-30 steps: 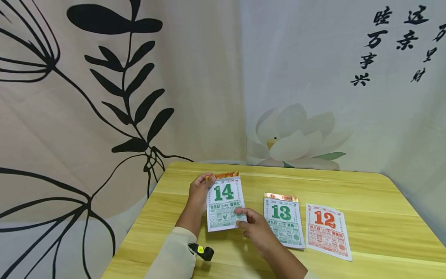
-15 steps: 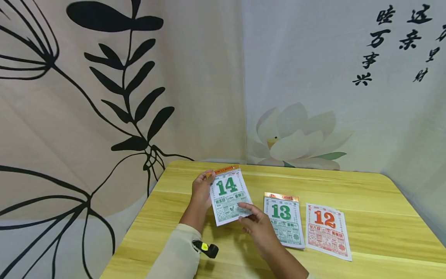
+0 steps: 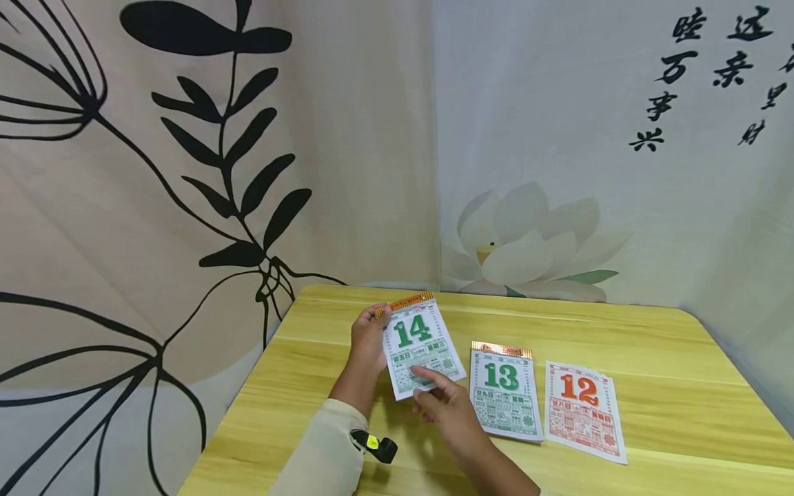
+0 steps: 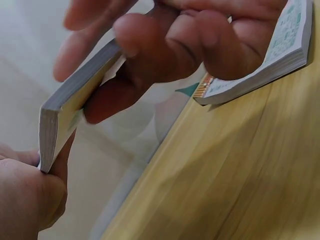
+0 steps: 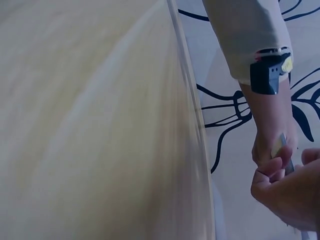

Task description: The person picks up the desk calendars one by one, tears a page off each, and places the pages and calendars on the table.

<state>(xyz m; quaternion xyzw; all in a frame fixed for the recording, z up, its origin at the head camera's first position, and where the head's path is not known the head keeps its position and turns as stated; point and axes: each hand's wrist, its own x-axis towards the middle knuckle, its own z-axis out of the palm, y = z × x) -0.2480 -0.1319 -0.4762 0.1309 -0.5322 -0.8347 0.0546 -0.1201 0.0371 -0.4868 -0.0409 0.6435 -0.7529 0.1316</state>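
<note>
My left hand (image 3: 367, 341) grips a tear-off calendar pad (image 3: 424, 342) by its upper left corner, near the shiny orange-gold binding strip. The pad's top page carries a big green 14, and it tilts above the table. At the lower edge, my right hand (image 3: 449, 410) pinches the pad, with the index finger across the printed face. The left wrist view shows the thick side of this pad (image 4: 75, 97) and right-hand fingers (image 4: 107, 102) against its back. In the right wrist view, a small part of the pad shows between the two hands.
Right of my hands, a second calendar pad (image 3: 505, 393) with a green 13 lies on the wooden table (image 3: 682, 386). Beside it is a loose calendar sheet (image 3: 583, 413) with a red 12. A printed curtain (image 3: 372, 138) hangs behind the table.
The 14 pad has moved right and slightly up, and its lower end has swung to the right. My left hand moved along with it. The right index finger now reaches further over the page.
</note>
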